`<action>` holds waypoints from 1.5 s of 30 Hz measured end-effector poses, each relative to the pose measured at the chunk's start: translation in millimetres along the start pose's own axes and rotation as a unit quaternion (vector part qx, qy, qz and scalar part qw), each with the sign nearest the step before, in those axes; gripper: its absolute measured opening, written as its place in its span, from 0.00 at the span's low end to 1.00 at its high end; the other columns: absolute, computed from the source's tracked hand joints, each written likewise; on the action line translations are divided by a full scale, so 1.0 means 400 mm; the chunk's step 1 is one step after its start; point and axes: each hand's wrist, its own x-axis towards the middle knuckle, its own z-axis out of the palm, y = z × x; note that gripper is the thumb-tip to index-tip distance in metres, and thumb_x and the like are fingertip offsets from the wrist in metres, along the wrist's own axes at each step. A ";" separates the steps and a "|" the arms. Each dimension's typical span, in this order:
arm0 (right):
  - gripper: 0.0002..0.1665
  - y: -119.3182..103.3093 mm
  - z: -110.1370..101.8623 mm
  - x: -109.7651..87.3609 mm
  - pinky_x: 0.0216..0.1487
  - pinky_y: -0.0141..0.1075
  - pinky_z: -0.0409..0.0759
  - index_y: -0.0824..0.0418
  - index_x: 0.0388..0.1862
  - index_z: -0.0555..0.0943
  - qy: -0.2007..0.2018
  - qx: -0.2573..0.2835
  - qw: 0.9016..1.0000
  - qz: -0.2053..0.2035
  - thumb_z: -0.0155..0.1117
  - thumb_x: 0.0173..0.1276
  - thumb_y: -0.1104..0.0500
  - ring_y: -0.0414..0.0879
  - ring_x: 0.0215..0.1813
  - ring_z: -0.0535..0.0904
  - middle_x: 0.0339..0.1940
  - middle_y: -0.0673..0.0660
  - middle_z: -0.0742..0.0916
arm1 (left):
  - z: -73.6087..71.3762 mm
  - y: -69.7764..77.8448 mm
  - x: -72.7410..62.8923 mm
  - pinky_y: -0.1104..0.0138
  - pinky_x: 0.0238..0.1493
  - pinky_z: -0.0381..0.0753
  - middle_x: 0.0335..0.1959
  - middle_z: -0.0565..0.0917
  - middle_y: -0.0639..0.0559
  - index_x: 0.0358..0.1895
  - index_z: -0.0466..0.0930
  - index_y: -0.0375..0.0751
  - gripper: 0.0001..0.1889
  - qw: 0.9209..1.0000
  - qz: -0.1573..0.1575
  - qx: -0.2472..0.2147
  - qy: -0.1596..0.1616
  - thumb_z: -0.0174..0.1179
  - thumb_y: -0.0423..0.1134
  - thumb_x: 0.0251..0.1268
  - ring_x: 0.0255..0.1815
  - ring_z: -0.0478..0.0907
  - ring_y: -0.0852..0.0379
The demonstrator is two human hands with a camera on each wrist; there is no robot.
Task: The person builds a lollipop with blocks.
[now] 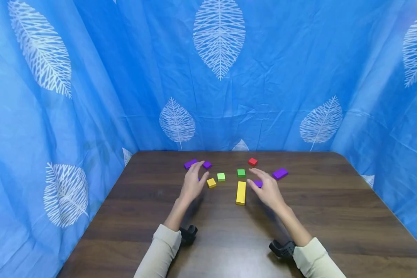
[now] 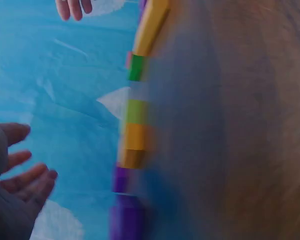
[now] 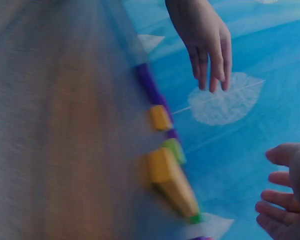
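Note:
Both hands hover over the table with relaxed, spread fingers and hold nothing. The left hand (image 1: 192, 185) overlaps a purple block (image 1: 189, 165) in the head view, with a small purple block (image 1: 207, 165) and an orange-yellow block (image 1: 211, 183) to its right. Under the fingers of the right hand (image 1: 270, 192) a purple block (image 1: 258, 184) is partly hidden; another purple block (image 1: 280, 173) lies to its right. Between the hands are a long yellow block (image 1: 241, 193), a light green block (image 1: 221, 177) and a dark green block (image 1: 241, 173). A red block (image 1: 252, 161) sits farther back.
The brown wooden table (image 1: 222, 239) ends at a blue curtain (image 1: 264, 77) with white leaf prints, which hangs behind and along both sides. Black wrist devices (image 1: 283, 249) show below both forearms. Blocks look blurred in both wrist views.

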 end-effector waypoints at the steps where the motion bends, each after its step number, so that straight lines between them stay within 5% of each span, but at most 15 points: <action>1: 0.23 0.007 0.013 -0.005 0.57 0.52 0.70 0.67 0.55 0.76 0.002 0.012 1.000 -0.002 0.65 0.61 0.60 0.59 0.58 0.73 0.55 0.65 0.79 | 0.014 -0.012 0.001 0.55 0.59 0.69 0.56 0.74 0.38 0.60 0.70 0.33 0.23 1.000 0.005 -0.013 0.001 0.58 0.37 0.64 0.58 0.70 0.43; 9: 0.25 0.052 0.092 -0.045 0.57 0.52 0.70 0.69 0.55 0.75 -0.008 0.052 0.998 0.024 0.66 0.61 0.60 0.60 0.56 0.74 0.55 0.66 0.79 | 0.096 -0.069 -0.013 0.56 0.57 0.70 0.52 0.78 0.39 0.55 0.74 0.29 0.20 0.998 0.013 -0.053 -0.013 0.60 0.34 0.61 0.55 0.73 0.45; 18: 0.29 0.079 0.125 -0.073 0.63 0.53 0.63 0.68 0.60 0.72 -0.060 0.043 0.996 0.046 0.64 0.62 0.58 0.62 0.62 0.67 0.60 0.67 0.74 | 0.116 -0.074 -0.034 0.57 0.57 0.70 0.54 0.76 0.38 0.56 0.73 0.29 0.21 0.996 0.023 -0.015 -0.085 0.60 0.31 0.59 0.55 0.73 0.44; 24: 0.29 0.085 0.132 -0.082 0.62 0.55 0.62 0.71 0.60 0.71 -0.078 0.026 0.996 0.025 0.64 0.62 0.59 0.63 0.63 0.66 0.62 0.67 0.72 | 0.127 -0.081 -0.039 0.57 0.59 0.69 0.54 0.76 0.37 0.56 0.73 0.29 0.20 0.994 0.024 0.000 -0.109 0.59 0.27 0.59 0.56 0.72 0.44; 34: 0.26 0.096 0.135 -0.083 0.60 0.56 0.65 0.71 0.57 0.74 -0.075 0.017 0.997 0.004 0.64 0.62 0.59 0.64 0.62 0.67 0.61 0.68 0.73 | 0.145 -0.079 -0.043 0.59 0.56 0.72 0.51 0.77 0.39 0.53 0.76 0.30 0.20 0.994 0.025 0.031 -0.103 0.58 0.22 0.54 0.53 0.75 0.44; 45: 0.26 0.077 0.136 -0.100 0.59 0.51 0.68 0.69 0.58 0.74 -0.091 0.018 0.995 -0.034 0.64 0.62 0.59 0.59 0.61 0.69 0.62 0.65 0.74 | 0.148 -0.059 -0.057 0.59 0.54 0.74 0.51 0.78 0.41 0.53 0.77 0.30 0.18 0.995 0.061 -0.007 -0.079 0.60 0.25 0.57 0.53 0.75 0.46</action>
